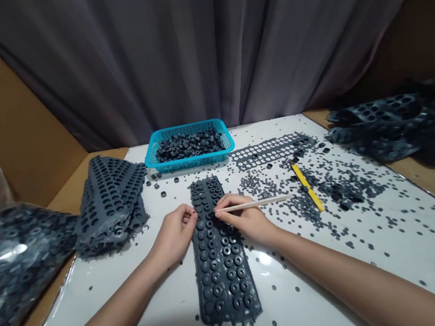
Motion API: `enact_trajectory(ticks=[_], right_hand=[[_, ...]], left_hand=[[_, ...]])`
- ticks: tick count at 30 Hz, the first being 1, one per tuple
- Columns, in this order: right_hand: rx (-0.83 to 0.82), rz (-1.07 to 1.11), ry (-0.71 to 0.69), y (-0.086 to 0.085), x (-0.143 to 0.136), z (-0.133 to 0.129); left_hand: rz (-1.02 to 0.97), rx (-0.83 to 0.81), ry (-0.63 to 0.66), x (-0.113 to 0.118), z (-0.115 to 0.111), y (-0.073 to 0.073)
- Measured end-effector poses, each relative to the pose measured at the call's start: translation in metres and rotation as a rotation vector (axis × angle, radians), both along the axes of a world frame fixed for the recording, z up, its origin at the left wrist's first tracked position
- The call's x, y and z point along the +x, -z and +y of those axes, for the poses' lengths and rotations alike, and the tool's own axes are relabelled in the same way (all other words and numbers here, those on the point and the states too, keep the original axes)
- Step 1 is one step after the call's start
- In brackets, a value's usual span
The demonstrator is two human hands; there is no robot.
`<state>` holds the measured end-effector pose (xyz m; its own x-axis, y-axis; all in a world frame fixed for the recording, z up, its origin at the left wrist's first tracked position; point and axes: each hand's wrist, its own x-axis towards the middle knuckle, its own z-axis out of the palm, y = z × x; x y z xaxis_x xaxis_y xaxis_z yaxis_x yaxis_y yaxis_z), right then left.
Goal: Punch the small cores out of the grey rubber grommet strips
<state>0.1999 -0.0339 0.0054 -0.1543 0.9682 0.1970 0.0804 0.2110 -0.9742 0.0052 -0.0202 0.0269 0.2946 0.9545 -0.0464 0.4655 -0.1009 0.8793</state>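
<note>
A dark grey moulded rubber sheet (223, 273) with rows of round, ring-like parts lies lengthwise in front of me on the white tabletop. At its left edge, my left hand (177, 233) is pinched closed, a tiny dark bit showing at the fingertips; what it grips is too small to name. My right hand (245, 216) holds a thin pale stick (269, 200) between thumb and fingers. The stick's tip is over the upper half of the sheet, and its other end points right. Some of the sheet's rings are hidden behind my right fingers.
A blue basket (188, 163) of small dark parts stands behind. Punched sheets (108, 195) are piled left beside a filled clear bag (17, 263). A perforated strip (273, 149), a yellow cutter (308, 188) and scattered discs (346, 186) lie right, with more scrap sheets (394, 125) beyond.
</note>
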Motion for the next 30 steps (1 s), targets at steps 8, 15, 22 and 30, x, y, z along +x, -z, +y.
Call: enact_trajectory(ticks=[8, 15, 22, 30], right_hand=[[-0.127, 0.215, -0.049, -0.003, 0.004, 0.001], [-0.126, 0.211, -0.074, -0.001, 0.002, -0.002], [-0.137, 0.165, -0.13, -0.002, 0.004, -0.003], [-0.175, 0.214, -0.11, 0.001, 0.002, -0.003]], left_hand=[[-0.445, -0.349, -0.099, 0.013, -0.004, 0.009], [-0.689, -0.477, -0.175, 0.016, -0.004, 0.011], [-0.725, -0.465, -0.17, 0.017, -0.004, 0.013], [-0.715, -0.419, -0.204, 0.02, -0.008, 0.015]])
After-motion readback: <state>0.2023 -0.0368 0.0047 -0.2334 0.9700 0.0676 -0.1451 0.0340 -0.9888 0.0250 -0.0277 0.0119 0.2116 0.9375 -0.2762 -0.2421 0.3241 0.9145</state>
